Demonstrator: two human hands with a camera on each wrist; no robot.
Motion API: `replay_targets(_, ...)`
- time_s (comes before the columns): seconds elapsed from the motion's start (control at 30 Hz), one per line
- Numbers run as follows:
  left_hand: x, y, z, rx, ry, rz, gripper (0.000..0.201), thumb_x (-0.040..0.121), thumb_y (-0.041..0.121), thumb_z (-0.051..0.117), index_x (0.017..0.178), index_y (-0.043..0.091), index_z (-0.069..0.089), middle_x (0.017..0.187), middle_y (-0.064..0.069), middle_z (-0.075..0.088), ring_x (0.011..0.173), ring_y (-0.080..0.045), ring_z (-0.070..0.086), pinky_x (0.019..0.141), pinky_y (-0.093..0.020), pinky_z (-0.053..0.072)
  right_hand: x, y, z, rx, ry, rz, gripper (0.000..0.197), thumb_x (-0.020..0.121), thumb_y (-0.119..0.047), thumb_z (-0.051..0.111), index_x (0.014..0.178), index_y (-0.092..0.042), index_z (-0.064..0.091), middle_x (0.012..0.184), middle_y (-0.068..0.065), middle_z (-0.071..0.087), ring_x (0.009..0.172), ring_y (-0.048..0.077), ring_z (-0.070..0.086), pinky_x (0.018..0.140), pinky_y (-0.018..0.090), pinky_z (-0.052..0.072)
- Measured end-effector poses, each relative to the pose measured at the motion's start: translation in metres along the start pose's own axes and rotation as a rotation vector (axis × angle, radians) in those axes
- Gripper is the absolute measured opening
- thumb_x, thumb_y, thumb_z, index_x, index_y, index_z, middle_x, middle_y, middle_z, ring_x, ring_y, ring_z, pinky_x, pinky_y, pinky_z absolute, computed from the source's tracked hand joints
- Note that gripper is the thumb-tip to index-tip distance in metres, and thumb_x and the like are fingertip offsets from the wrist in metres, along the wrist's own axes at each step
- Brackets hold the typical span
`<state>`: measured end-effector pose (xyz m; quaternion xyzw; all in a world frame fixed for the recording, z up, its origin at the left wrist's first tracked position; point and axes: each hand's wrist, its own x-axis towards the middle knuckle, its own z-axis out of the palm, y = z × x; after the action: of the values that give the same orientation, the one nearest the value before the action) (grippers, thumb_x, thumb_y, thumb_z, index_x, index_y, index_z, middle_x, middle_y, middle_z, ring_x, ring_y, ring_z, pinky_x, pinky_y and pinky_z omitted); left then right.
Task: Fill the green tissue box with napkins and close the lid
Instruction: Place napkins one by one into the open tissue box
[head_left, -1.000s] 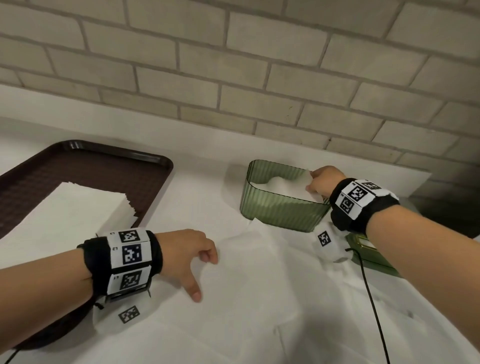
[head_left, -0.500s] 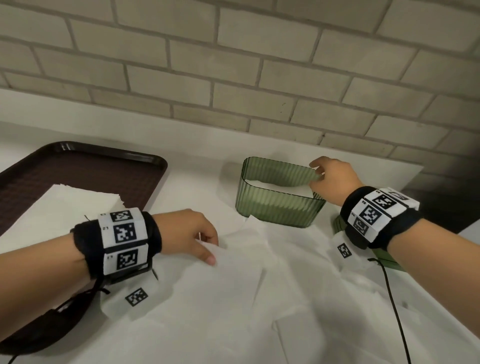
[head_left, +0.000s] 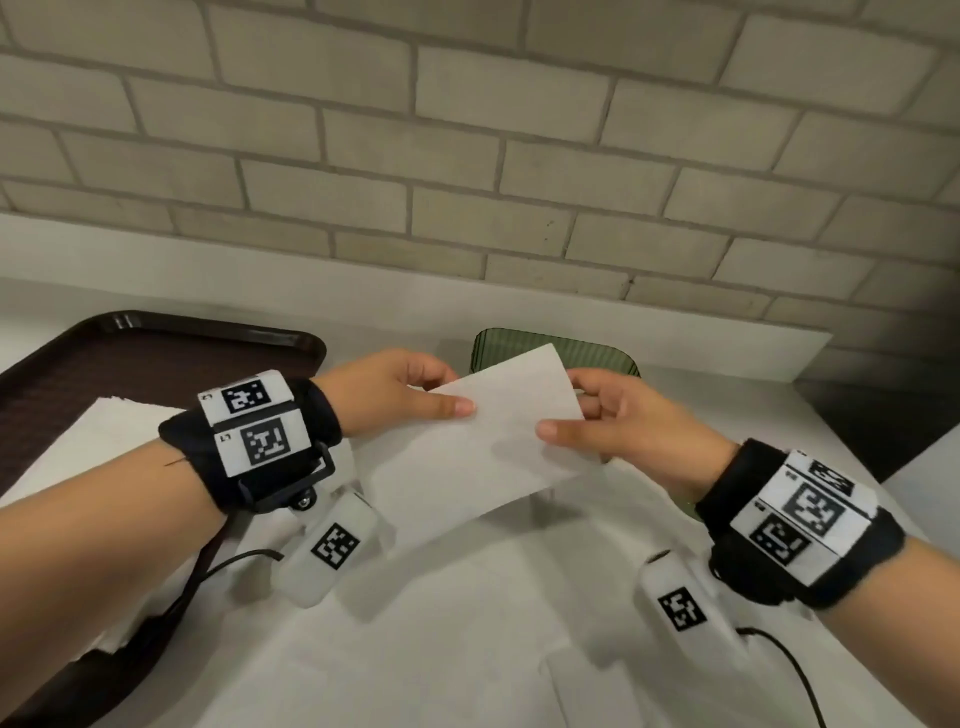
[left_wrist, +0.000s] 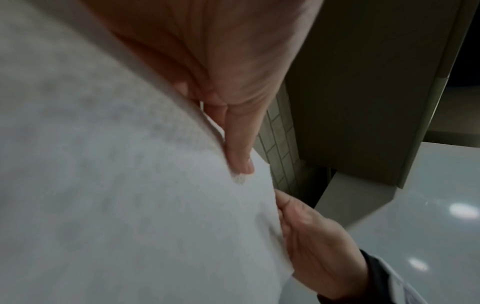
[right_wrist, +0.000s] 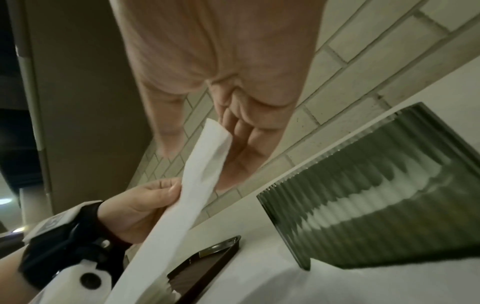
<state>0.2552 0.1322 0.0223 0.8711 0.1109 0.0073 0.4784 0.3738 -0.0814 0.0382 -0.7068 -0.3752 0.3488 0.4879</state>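
A white napkin (head_left: 483, 436) hangs in the air, held flat between both hands. My left hand (head_left: 449, 392) pinches its left edge with the thumb on top. My right hand (head_left: 563, 405) pinches its right edge. Behind it stands the ribbed green tissue box (head_left: 582, 351), mostly hidden by the napkin. In the right wrist view the box (right_wrist: 376, 195) is open on top, and white napkins show through its wall. The left wrist view is filled by the napkin (left_wrist: 130, 185), with the right hand (left_wrist: 319, 246) at its far edge. I see no lid.
A dark brown tray (head_left: 156, 353) lies at the left with a stack of napkins (head_left: 104, 431) on it. More white napkins (head_left: 467, 623) lie spread over the counter below my hands. A brick wall (head_left: 467, 156) rises behind the counter.
My left hand lifted a napkin off the counter. My right hand came away from the box and took the napkin's right edge. The napkin is now up in front of the box.
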Motion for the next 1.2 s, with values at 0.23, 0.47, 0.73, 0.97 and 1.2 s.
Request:
replay_targets(0.23,-0.011,-0.027,-0.004,0.055,-0.020,-0.042,0.074,0.034,0.078,0.072,0.090,0.030,0.061,0.082,0.007,0.071,0.067,-0.003,0.062,0.064,-0.020,0.048,0.016,0.007,-0.023,-0.050,0.321,-0.041,0.018,0.085,-0.001,0.063,0.102,-0.008,0.066,0.096,0.009,0.072,0.077,0.018,0.068,0.073,0.027,0.057)
replay_targets(0.47,-0.037,-0.060,0.018,0.474,-0.244,-0.110,0.043,0.064,0.038,0.082,0.096,0.043,0.054,0.107,0.018,0.057,0.103,-0.001,0.054,0.092,-0.015,0.041,0.042,0.021,-0.064,0.197,0.574,0.051,0.031,0.090,0.002,0.056,0.121,0.002,0.054,0.111,0.015,0.060,0.079,0.013,0.061,0.058,0.012,0.055)
replay_targets(0.73,-0.041,-0.077,0.040,0.596,-0.248,-0.018,0.055,0.071,0.042,0.075,0.119,0.037,0.049,0.111,0.018,0.046,0.110,-0.001,0.040,0.102,-0.019,0.035,0.078,0.056,-0.083,-0.124,0.646,0.230,0.047,0.086,0.002,0.061,0.131,0.005,0.047,0.111,0.017,0.058,0.097,0.026,0.056,0.076,0.030,0.049)
replay_targets(0.97,-0.036,-0.078,0.043,0.623,-0.258,0.018,0.044,0.068,0.040,0.077,0.095,0.045,0.043,0.102,0.019,0.042,0.104,-0.002,0.040,0.096,-0.017,0.036,0.096,0.048,-0.077,-0.471,0.527,0.324,0.051,0.084,-0.001,0.063,0.131,0.006,0.045,0.114,0.019,0.056,0.099,0.027,0.054,0.078,0.033,0.048)
replay_targets(1.2,-0.034,-0.078,0.042,0.650,-0.241,0.033,0.039,0.064,0.042,0.077,0.076,0.046,0.040,0.098,0.020,0.045,0.101,-0.001,0.044,0.090,-0.016,0.038,0.095,0.039,-0.066,-0.959,0.404,0.347,0.064,0.083,-0.006,0.061,0.139,-0.004,0.030,0.127,0.018,0.050,0.114,0.031,0.052,0.080,0.028,0.044)
